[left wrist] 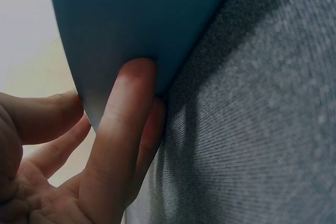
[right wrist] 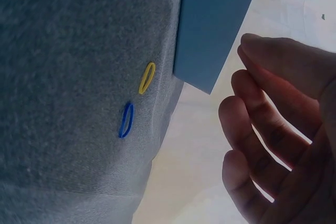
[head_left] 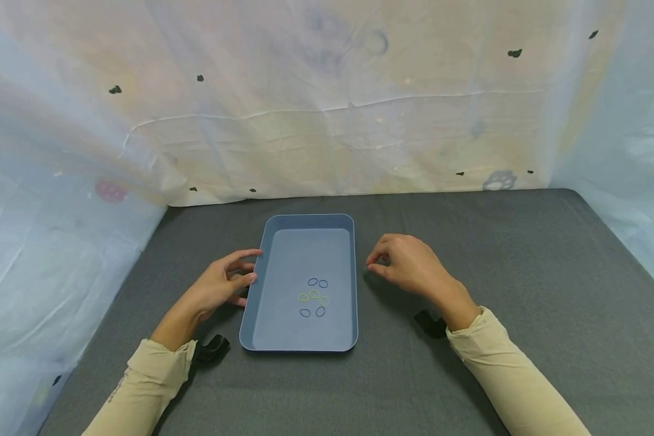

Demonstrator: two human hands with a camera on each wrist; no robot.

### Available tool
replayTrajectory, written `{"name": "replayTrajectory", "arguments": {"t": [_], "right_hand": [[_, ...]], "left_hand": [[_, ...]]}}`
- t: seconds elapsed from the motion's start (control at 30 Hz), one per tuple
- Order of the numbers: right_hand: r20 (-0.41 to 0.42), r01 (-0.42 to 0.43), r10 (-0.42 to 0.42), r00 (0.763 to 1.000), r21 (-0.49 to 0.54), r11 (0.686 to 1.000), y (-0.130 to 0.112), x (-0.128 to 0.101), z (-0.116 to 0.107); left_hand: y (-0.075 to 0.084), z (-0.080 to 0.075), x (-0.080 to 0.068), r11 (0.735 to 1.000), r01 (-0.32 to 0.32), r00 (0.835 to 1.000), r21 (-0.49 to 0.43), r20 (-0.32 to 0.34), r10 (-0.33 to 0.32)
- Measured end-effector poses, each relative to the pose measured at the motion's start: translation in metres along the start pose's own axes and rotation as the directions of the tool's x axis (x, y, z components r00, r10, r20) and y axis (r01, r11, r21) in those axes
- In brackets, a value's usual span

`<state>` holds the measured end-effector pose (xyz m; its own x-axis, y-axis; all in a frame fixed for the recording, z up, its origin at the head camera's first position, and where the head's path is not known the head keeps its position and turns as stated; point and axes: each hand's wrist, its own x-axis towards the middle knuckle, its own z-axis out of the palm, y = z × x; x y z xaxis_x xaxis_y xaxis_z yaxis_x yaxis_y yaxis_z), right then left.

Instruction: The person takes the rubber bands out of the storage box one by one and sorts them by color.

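Observation:
A blue-grey tray [head_left: 305,254] lies on the table with several small elastic bands inside. They sit in rows: two dark blue at the top, three yellow bands [head_left: 303,301] in the middle, two dark blue bands [head_left: 305,317] below. My left hand [head_left: 220,283] touches the tray's left side, fingertips against the outer wall [left wrist: 136,14] and at the rim. To the right of the tray, my right hand [head_left: 411,263] hovers with loosely bent fingers, thumb and index close together; nothing shows between them. Below it, the right wrist view shows a yellow band [right wrist: 151,76] and a blue band [right wrist: 131,119] on the cloth.
Dark grey cloth [head_left: 523,272] covers the table. Behind and at both sides hangs a pale printed sheet [head_left: 327,151]. A black strap piece [head_left: 212,350] sits under the left wrist, another strap piece [head_left: 432,324] under the right.

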<state>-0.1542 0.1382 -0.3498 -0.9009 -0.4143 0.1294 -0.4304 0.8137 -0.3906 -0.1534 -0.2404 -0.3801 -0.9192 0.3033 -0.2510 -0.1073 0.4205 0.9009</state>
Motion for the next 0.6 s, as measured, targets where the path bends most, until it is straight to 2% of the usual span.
{"name": "replayTrajectory", "arguments": {"t": [0.33,0.6], "right_hand": [[0.016,-0.015,0.014,1.000,0.002,1.000,0.006,0.001,0.002],[0.052,-0.097,0.098,0.994,-0.035,0.995,0.026,0.004,0.007]], "left_hand": [[0.000,0.000,0.000,1.000,-0.001,1.000,0.003,-0.004,0.001],[0.000,0.001,0.000,1.000,0.001,1.000,0.010,-0.005,-0.001]]}}
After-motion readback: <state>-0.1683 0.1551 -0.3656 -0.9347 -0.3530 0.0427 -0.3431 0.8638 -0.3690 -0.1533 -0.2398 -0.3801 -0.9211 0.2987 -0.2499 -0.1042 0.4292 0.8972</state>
